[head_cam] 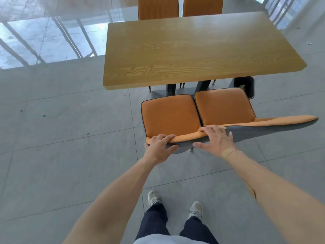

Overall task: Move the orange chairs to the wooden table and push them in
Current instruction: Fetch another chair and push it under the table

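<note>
Head view, looking down past both bare forearms. Rectangular wooden table with light oak grain [198, 50] stands ahead on grey floor tiles [61, 155]; its surface is seen from above, dark legs under the near edge. Two orange padded chairs with dark piping sit side by side at the near long edge, seats facing the table, not under it: seat fronts are just short of the table edge. Near-left orange chair [170, 117] is the one held. Left hand [161, 147]: grip closed on the top edge of that chair's backrest at its left end, fingers curled over the orange front, thumb on the grey back. Right hand [217, 139]: grip half closed over the same top edge at its right end, fingers draped over the orange rim, thumb spread out to the left along the grey back, right where the two backrests meet. Tan plaster on the right wrist. Near-right orange chair [223, 106] touches or nearly touches the left one along the seat edge; cannot tell which. Its backrest top runs off to the right, free of either hand. Two more orange chair backs [158, 7] show upright behind the far edge of the table, tucked close. Below, dark trousers and pale sneakers [153, 198] stand on the tiles behind the held chair.
</note>
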`<state>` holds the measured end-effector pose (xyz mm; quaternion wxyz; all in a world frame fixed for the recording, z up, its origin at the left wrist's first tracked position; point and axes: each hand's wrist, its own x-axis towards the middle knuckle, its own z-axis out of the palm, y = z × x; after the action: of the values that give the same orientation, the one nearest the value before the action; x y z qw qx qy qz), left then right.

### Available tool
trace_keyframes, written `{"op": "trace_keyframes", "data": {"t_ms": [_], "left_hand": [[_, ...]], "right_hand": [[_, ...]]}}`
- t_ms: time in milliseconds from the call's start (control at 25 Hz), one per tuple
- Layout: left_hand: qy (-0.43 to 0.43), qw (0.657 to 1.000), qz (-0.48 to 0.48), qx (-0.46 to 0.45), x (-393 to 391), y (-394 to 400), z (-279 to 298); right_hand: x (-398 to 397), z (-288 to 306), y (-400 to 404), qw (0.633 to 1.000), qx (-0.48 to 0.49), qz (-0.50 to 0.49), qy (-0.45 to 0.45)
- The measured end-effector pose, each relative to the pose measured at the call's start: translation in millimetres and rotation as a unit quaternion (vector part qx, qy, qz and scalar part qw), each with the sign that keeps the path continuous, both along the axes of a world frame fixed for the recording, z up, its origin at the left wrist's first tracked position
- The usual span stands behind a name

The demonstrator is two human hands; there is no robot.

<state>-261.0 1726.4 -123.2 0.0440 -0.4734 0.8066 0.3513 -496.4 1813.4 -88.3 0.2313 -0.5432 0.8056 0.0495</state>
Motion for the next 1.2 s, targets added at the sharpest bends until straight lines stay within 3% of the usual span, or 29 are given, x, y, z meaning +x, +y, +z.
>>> {"op": "trace_keyframes", "data": {"t_ms": [240,480,1000,1200], "left_hand": [[0.006,0.999,0.051,-0.013,-8,3,-3],[0.073,0.995,0.069,0.007,-6,-6,-7],[0.059,0.997,0.043,-0.002,5,-13,-8],[0.029,0.999,0.030,-0.001,5,-15,-7]], "right_hand": [[-11,-11,-8,0.999,-0.013,0.038,-0.007],[-8,-16,-6,0.998,-0.054,0.037,-0.001],[2,-18,-7,0.997,-0.070,0.027,-0.005],[1,-13,-10,0.999,-0.027,0.026,-0.004]]}}
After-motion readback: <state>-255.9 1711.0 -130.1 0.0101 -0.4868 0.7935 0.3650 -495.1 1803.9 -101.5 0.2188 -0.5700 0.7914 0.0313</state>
